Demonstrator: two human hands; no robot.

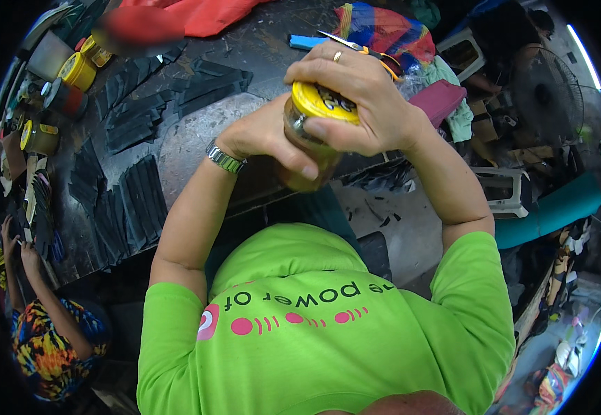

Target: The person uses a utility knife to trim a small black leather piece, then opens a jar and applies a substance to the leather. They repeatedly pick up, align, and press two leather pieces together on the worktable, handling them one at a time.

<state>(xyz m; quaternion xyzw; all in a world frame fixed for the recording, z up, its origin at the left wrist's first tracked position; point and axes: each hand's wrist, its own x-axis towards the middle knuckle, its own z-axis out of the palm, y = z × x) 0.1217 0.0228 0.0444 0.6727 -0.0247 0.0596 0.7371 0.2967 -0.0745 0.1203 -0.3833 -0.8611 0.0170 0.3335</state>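
Observation:
A clear jar (299, 166) with brownish contents and a yellow lid (314, 102) is held up at the table's near edge, slightly tilted. My left hand (267, 133), with a metal watch at its wrist, wraps round the jar's body. From above, my right hand (362, 97) grips the yellow lid, thumb on its near side and fingers over the far side. Just beyond the right hand lie scissors (362, 50) with orange handles. To the left, dark strips (141, 194) lie in rows and piles on the table.
More yellow-lidded jars (77, 70) stand at the table's far left. Red cloth (210, 17) and multicoloured fabric (383, 31) lie at the back. Another person's hands (20, 249) work at the lower left. A fan (546, 93), a stool (501, 190) and a teal roll (556, 211) are at right.

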